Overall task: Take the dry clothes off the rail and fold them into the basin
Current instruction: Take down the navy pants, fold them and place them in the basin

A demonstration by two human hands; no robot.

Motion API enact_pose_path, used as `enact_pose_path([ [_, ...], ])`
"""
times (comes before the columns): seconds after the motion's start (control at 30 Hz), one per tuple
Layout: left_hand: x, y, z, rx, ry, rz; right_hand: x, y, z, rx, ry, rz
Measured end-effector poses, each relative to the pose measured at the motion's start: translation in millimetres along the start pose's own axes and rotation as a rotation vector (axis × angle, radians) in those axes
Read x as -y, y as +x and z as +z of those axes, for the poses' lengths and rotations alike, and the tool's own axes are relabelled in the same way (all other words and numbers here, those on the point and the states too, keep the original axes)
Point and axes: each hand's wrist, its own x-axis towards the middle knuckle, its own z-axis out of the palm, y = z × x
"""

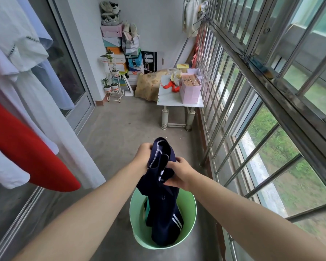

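Both hands hold a navy garment point(163, 202) with white stripes over a green basin point(137, 208); the left hand point(143, 154) is clenched round the bunched upper edge, and the right hand point(180, 173) grips a fold just below, fingers curled into the cloth; the garment's lower part hangs down inside the basin and reaches its bottom near the front wall; a sliver of teal cloth point(146, 210) shows beside it at the basin's left wall; the basin stands on the concrete floor point(111, 129), nearer the barred window edge; white clothes point(17, 44) and a red cloth point(26, 153) hang at the left; a small table point(169, 99) carrying a pink bag point(189, 91) stands by the floor's far right edge.
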Motion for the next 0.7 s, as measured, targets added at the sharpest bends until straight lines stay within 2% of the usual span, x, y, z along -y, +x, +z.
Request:
enact_pose_path([
  [0.07,0.9,0.2,0.7,-0.003,0.043,0.022,3.5,6.3,-3.8,-0.039,0.063,-0.029],
  [0.13,1.1,-0.2,0.5,-0.007,0.087,0.061,7.6,4.8,-10.0,-0.11,-0.035,-0.068],
  [0.2,1.1,1.3,-3.5,-0.024,0.146,0.109,12.3,-2.4,-19.2,-0.19,-0.332,-0.112],
  [0.33,3.2,8.5,-18.7,-0.048,0.334,0.247,22.1,-2.3,-46.0,-0.322,-1.112,-0.22],
  [0.4,5.7,12.5,-26.5,-0.017,0.532,0.373,24.9,2.4,-64.6,-0.407,-1.207,-0.188],
  [0.47,7.8,14.8,-33.9,0.017,0.613,0.416,28.0,6.6,-83.6,-0.471,-1.058,-0.154],
  [0.57,10.5,19.0,-40.6,0.053,0.682,0.435,27.1,8.8,-95.5,-0.467,-0.497,-0.044],
  [0.6,11.2,19.9,-41.0,0.068,0.698,0.432,26.4,8.8,-94.6,-0.449,-0.38,-0.048],
  [0.7,12.6,20.4,-42.4,0.102,0.743,0.438,24.5,13.6,-85.6,-0.341,-0.263,-0.178],
])
